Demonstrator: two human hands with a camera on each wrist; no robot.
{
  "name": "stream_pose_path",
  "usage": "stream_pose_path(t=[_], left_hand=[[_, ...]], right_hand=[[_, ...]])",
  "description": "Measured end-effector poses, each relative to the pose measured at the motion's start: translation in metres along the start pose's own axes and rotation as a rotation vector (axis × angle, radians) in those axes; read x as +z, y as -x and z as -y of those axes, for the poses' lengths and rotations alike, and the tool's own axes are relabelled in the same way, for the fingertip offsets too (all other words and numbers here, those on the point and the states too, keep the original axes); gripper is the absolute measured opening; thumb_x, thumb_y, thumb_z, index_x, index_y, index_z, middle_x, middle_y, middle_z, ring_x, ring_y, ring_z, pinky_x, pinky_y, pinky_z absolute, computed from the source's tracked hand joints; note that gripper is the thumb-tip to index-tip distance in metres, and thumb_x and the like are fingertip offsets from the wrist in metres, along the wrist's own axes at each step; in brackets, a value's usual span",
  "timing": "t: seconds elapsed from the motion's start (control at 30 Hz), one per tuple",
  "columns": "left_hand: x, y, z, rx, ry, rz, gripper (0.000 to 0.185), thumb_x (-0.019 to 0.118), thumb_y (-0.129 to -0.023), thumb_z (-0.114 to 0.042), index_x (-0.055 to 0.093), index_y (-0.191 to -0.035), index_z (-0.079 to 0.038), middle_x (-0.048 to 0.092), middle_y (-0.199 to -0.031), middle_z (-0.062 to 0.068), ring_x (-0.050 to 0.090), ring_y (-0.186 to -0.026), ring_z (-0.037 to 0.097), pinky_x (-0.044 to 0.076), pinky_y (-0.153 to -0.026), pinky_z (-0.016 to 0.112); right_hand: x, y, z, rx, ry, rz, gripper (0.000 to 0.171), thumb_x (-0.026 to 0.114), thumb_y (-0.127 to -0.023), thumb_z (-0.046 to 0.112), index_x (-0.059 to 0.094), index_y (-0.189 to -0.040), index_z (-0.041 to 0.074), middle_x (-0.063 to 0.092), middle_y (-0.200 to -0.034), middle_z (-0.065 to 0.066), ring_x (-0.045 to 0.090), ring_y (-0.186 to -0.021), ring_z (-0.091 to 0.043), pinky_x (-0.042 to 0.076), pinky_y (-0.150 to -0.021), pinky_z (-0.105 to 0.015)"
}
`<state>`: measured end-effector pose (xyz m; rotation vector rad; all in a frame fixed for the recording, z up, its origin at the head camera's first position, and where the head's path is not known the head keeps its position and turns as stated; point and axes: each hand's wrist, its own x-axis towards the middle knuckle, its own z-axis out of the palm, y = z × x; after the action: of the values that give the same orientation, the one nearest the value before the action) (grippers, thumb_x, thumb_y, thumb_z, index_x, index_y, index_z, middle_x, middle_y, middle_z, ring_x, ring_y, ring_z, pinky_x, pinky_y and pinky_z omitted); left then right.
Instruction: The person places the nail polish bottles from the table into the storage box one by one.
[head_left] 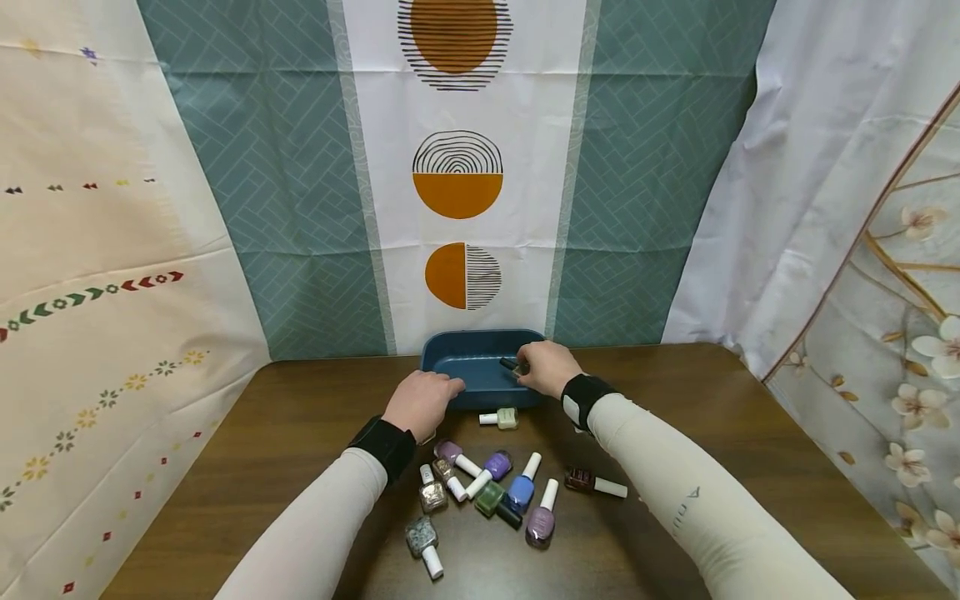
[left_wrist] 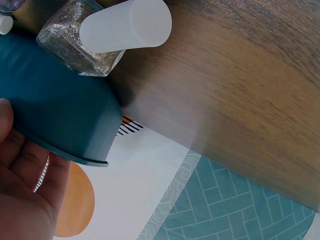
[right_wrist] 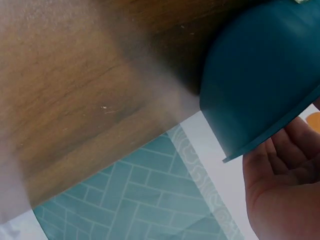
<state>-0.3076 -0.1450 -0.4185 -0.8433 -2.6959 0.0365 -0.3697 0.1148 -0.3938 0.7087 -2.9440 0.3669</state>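
Observation:
A dark blue plastic bin (head_left: 483, 400) stands at the back of the table. My left hand (head_left: 425, 402) holds its front left rim; in the left wrist view the thumb lies against the outer wall (left_wrist: 65, 100) and the fingers pass behind the rim. Over the bin's right side, my right hand (head_left: 550, 367) pinches a nail polish bottle with a black cap (head_left: 510, 364). In the right wrist view the bin wall (right_wrist: 265, 75) hides that bottle and the fingertips. A pale green nail polish bottle (head_left: 507, 418) lies just in front of the bin.
Several nail polish bottles lie nearer to me, among them a blue one (head_left: 521, 492), a green one (head_left: 491, 498), a mauve one (head_left: 540, 525) and a grey speckled one (head_left: 422, 537). A dark red bottle (head_left: 580, 479) lies by the right forearm. Patterned curtains (head_left: 637, 167) hang behind the table.

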Motion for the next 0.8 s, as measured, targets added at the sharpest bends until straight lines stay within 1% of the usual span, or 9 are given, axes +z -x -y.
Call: stream_pose_path(t=[0.17, 0.3, 0.47, 0.53, 0.63, 0.7, 0.8], left_hand=[[-0.001, 0.001, 0.000, -0.024, 0.017, 0.016, 0.032, 0.075, -0.099, 0.009, 0.080, -0.122, -0.012, 0.080, -0.106, 0.007, 0.076, -0.098, 0.029, 0.062, -0.093, 0.046], [-0.005, 0.001, 0.000, -0.044, 0.032, 0.034, 0.034, 0.076, -0.099, 0.009, 0.080, -0.124, -0.012, 0.080, -0.108, 0.007, 0.076, -0.099, 0.028, 0.063, -0.093, 0.044], [-0.007, 0.003, -0.001, -0.061, 0.047, 0.059, 0.034, 0.075, -0.099, 0.011, 0.080, -0.125, -0.011, 0.081, -0.109, 0.008, 0.077, -0.100, 0.029, 0.063, -0.094, 0.045], [-0.007, 0.002, -0.001, -0.061, 0.047, 0.062, 0.034, 0.075, -0.099, 0.010, 0.080, -0.125, -0.011, 0.081, -0.110, 0.008, 0.077, -0.101, 0.029, 0.062, -0.096, 0.045], [-0.006, 0.000, -0.001, -0.052, 0.050, 0.045, 0.034, 0.077, -0.098, 0.010, 0.080, -0.124, -0.011, 0.081, -0.109, 0.008, 0.076, -0.101, 0.029, 0.062, -0.097, 0.045], [-0.007, -0.001, -0.001, -0.044, 0.052, 0.040, 0.034, 0.077, -0.097, 0.010, 0.080, -0.124, -0.011, 0.081, -0.109, 0.008, 0.076, -0.101, 0.029, 0.061, -0.097, 0.046], [-0.006, -0.001, 0.000, -0.040, 0.055, 0.046, 0.035, 0.078, -0.097, 0.009, 0.080, -0.125, -0.012, 0.081, -0.110, 0.007, 0.076, -0.101, 0.028, 0.061, -0.097, 0.046]], right_hand=[[-0.003, -0.004, 0.002, -0.016, 0.031, 0.038, 0.026, 0.089, -0.096, 0.014, 0.081, -0.116, 0.002, 0.078, -0.105, -0.010, 0.074, -0.098, -0.028, 0.060, -0.092, -0.046], [-0.006, -0.005, 0.005, -0.023, 0.051, 0.063, 0.024, 0.089, -0.095, 0.014, 0.081, -0.114, 0.002, 0.079, -0.106, -0.011, 0.075, -0.099, -0.029, 0.061, -0.093, -0.046], [-0.005, -0.009, 0.004, -0.055, 0.075, 0.099, 0.017, 0.088, -0.096, 0.015, 0.083, -0.108, 0.004, 0.079, -0.100, -0.008, 0.074, -0.094, -0.027, 0.061, -0.089, -0.045], [-0.005, -0.011, 0.002, -0.074, 0.093, 0.108, 0.013, 0.087, -0.097, 0.016, 0.083, -0.105, 0.006, 0.078, -0.097, -0.006, 0.074, -0.091, -0.025, 0.061, -0.087, -0.044], [-0.007, -0.014, 0.000, -0.095, 0.116, 0.111, 0.007, 0.087, -0.096, 0.014, 0.083, -0.096, 0.008, 0.076, -0.089, -0.003, 0.072, -0.085, -0.023, 0.061, -0.083, -0.043], [-0.008, -0.014, 0.000, -0.095, 0.117, 0.119, 0.010, 0.087, -0.096, 0.013, 0.081, -0.089, 0.010, 0.074, -0.084, -0.002, 0.069, -0.080, -0.021, 0.061, -0.080, -0.043], [-0.010, -0.014, 0.001, -0.092, 0.113, 0.140, 0.016, 0.087, -0.097, 0.014, 0.079, -0.084, 0.011, 0.071, -0.080, -0.001, 0.066, -0.076, -0.019, 0.060, -0.077, -0.042]])
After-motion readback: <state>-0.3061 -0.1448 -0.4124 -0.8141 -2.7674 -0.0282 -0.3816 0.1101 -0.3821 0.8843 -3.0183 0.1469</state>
